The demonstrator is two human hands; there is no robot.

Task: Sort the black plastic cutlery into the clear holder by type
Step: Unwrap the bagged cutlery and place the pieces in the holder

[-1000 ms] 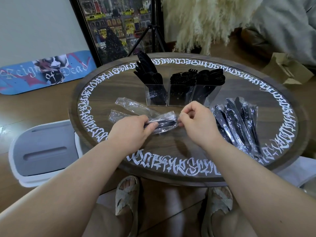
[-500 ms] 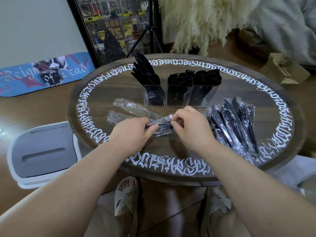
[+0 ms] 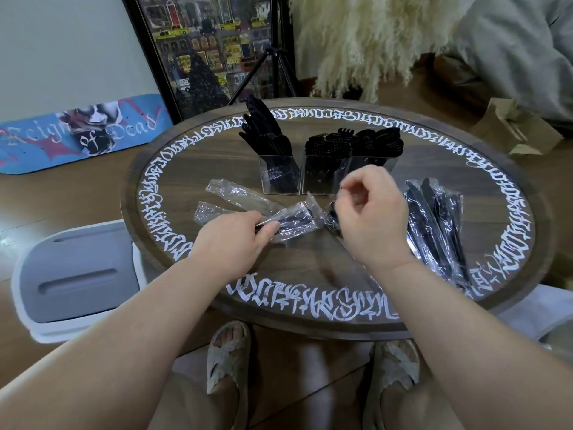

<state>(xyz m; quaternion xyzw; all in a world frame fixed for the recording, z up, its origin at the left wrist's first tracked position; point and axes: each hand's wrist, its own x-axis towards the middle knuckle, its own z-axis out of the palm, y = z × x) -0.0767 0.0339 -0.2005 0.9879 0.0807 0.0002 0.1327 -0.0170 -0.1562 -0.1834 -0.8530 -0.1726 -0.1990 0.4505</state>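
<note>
My left hand point(image 3: 235, 240) pinches a crinkly clear plastic wrapper point(image 3: 293, 223) with black plastic cutlery inside, low over the round wooden table point(image 3: 310, 274). My right hand point(image 3: 370, 214) is curled, pinching something small I can't make out. The wrapper looks light and slippery, so I'd hold the stiff handle.

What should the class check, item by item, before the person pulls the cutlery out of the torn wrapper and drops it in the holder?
1. Left hand grips the wrapped cutlery: ok.
2. Wrapper end torn open: ok.
3. Right hand holds the cutlery's free end: cannot tell, fingers are curled and lifted.
4. Type of piece inside: cannot tell.
5. Clear holder upright and within reach: ok.
6. Wrapped pile lies clear of the hands: ok.
</note>
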